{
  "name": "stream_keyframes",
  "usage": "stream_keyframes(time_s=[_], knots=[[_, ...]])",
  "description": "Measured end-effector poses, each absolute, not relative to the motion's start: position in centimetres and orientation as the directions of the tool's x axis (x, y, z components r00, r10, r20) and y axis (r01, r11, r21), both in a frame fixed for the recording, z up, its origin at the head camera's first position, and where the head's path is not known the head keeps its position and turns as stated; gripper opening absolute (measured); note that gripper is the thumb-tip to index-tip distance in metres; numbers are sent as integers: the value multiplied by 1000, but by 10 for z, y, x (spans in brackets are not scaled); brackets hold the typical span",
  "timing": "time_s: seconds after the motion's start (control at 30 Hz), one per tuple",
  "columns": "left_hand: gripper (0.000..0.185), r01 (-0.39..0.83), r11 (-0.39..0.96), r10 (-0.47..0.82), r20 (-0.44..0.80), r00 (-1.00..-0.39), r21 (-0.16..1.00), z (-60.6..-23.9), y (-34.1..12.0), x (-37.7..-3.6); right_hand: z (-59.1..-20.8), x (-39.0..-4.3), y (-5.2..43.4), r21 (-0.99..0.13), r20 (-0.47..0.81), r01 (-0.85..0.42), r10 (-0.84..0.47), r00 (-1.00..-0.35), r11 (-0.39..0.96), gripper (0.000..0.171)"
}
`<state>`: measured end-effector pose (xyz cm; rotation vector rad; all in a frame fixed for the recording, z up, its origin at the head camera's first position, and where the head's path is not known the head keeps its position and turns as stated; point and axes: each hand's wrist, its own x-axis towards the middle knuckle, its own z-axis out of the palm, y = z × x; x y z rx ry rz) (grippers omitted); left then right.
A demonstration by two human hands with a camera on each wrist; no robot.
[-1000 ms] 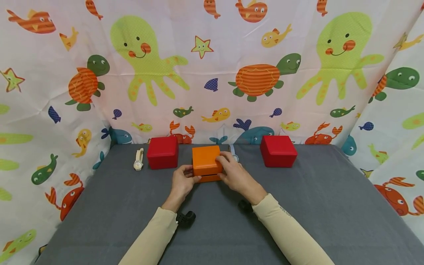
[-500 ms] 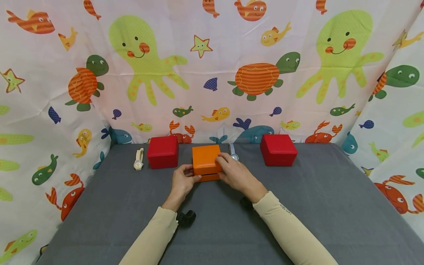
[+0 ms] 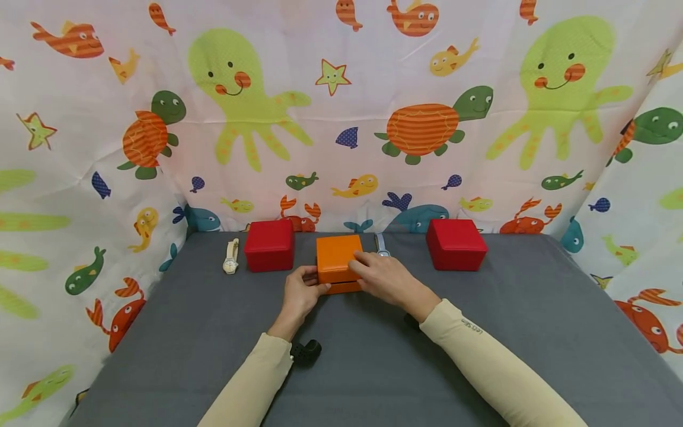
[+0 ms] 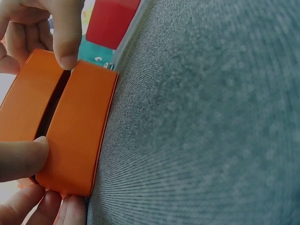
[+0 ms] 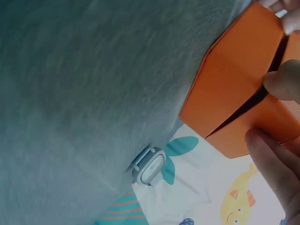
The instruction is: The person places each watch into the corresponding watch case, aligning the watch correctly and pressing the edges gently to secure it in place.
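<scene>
Head view shows the orange box at mid-table on the grey table cover, between two red boxes at the back edge. The left hand grips the box's lower part at its near left corner, fingers curled about it, evidently to steady the base. The right hand lies over the right side of the lid, fingertips curled at its edge. Both wrist views show a dark gap between lid and base, with a fingertip set at the seam in each; the lid therefore stands slightly parted, in my judgement. A grey-strapped watch lies just behind the right hand, touching neither box nor hand. A cream watch lies left of the left red box. Sea-creature cloth encloses the table.
</scene>
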<state>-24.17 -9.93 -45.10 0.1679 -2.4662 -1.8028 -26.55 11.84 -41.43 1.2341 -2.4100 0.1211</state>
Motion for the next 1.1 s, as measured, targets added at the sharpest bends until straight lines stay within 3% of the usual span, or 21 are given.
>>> stream_keyframes(time_s=[0.23, 0.47, 1.1], knots=[[47, -48, 293, -136, -8, -991, 955, -451, -98, -244, -411, -270, 120, 204, 406, -804, -796, -449, 558, 30], [46, -41, 312, -136, 1, -991, 949, -453, -102, -242, -410, -273, 117, 211, 403, -824, -815, -416, 525, 28], [46, -38, 299, -117, -3, -993, 954, -452, -99, -241, -399, -282, 123, 205, 349, -848, -846, -404, 489, 23]])
